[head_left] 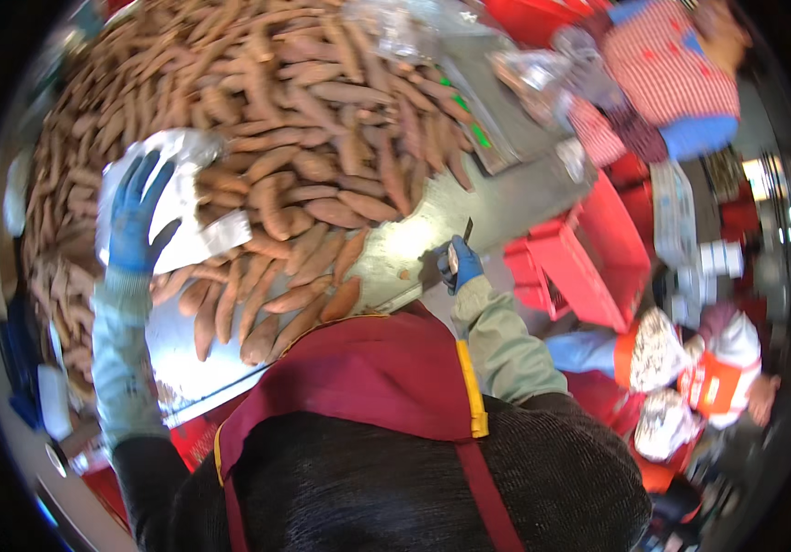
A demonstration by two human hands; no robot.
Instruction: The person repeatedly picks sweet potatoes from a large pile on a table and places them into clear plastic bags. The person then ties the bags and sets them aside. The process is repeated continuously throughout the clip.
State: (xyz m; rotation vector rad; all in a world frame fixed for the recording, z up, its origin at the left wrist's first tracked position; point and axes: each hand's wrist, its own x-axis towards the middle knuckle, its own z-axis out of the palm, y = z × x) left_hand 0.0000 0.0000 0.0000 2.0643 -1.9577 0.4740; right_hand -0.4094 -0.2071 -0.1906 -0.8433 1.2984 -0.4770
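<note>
White plastic sheet [188, 204] was laid on sweet potatoes [308, 138] toward the metal table's [515, 204] left edge, overlaid by the nearer, wide-spread left hand [134, 225]; rightward, a dark blade [468, 227], pointed toward the far edge, was gripped by the right hand [466, 266].

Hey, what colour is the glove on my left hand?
Your left glove is blue; it shows best in the head view.

head view | left fisheye, head-worn | looks steeply down past apron [358, 373] onto metal table [496, 207] | close range
</note>
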